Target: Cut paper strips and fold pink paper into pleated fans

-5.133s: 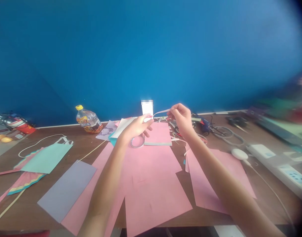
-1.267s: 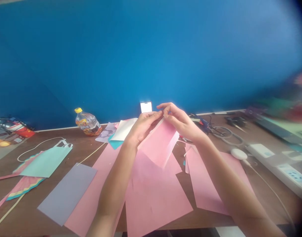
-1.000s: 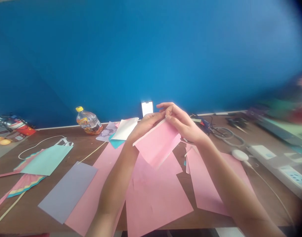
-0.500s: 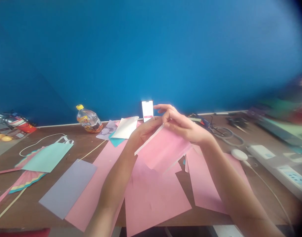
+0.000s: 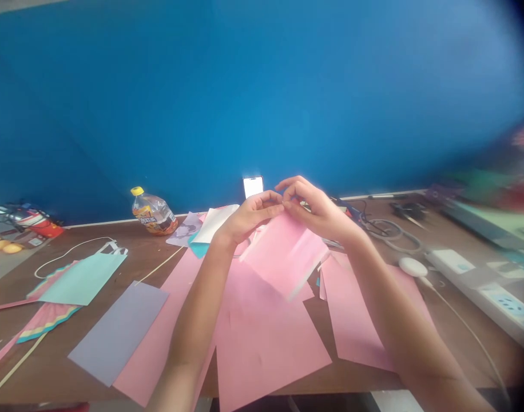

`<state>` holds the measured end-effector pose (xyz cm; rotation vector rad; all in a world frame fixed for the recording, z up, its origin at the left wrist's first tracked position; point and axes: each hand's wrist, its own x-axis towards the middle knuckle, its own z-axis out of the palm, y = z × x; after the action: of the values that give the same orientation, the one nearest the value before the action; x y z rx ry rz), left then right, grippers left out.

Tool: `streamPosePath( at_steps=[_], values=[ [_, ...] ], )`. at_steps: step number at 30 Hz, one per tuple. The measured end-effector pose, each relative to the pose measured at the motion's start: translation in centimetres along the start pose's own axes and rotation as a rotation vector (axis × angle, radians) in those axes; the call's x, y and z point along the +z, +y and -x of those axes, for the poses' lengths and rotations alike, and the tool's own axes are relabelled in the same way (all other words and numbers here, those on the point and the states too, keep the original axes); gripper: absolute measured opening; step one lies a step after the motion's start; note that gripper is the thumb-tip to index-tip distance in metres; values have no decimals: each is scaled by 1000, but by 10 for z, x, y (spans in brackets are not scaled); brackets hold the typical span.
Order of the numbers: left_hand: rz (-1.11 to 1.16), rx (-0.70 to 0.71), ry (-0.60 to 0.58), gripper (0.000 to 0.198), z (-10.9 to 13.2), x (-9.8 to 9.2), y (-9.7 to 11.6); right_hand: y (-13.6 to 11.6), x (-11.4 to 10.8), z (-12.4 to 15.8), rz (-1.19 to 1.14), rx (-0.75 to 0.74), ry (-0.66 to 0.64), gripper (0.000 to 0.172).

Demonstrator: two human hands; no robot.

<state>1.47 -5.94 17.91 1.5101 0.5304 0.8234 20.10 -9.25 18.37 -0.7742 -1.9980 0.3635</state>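
Above the desk I hold up a pink sheet of paper [image 5: 290, 246] with white strips along two edges. My left hand [image 5: 251, 216] pinches its upper edge between thumb and fingers. Close beside it, my right hand [image 5: 316, 212] grips the same edge, thumb and forefinger meeting near the left fingertips. Whatever small thing may lie between the fingertips cannot be made out. Beneath the held sheet lies a larger pink sheet [image 5: 266, 343]. A phone [image 5: 253, 186] with a bright screen stands against the wall behind my hands.
To the left lie a lilac sheet [image 5: 120, 332], a mint paper bag [image 5: 84, 280] and a pleated paper fan [image 5: 47, 317]. A tilted plastic bottle [image 5: 153, 212] stands near the blue wall. On the right are another pink sheet [image 5: 360, 320], a power strip [image 5: 497, 297] and cables [image 5: 395, 234].
Both hands have shifted slightly, with the left fingers now raised to the right fingertips. The held pink sheet has turned and its left edge has swung to the right.
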Motion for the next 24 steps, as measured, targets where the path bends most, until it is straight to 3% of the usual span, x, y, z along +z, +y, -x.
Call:
streamPosePath(
  at_steps=[8, 15, 20, 24],
  values=[
    [-14, 88, 157, 34, -7, -1, -10, 7, 8, -1, 56, 75, 99, 11],
    [-100, 213, 374, 28, -7, 4, -5, 14, 5, -1, -34, 295, 339, 37],
    [25, 357, 426, 24, -1, 3, 11, 25, 2, 1, 67, 392, 405, 15],
    [-36, 390, 491, 25, 11, 2, 26, 34, 4, 3, 120, 427, 420, 15]
  ],
)
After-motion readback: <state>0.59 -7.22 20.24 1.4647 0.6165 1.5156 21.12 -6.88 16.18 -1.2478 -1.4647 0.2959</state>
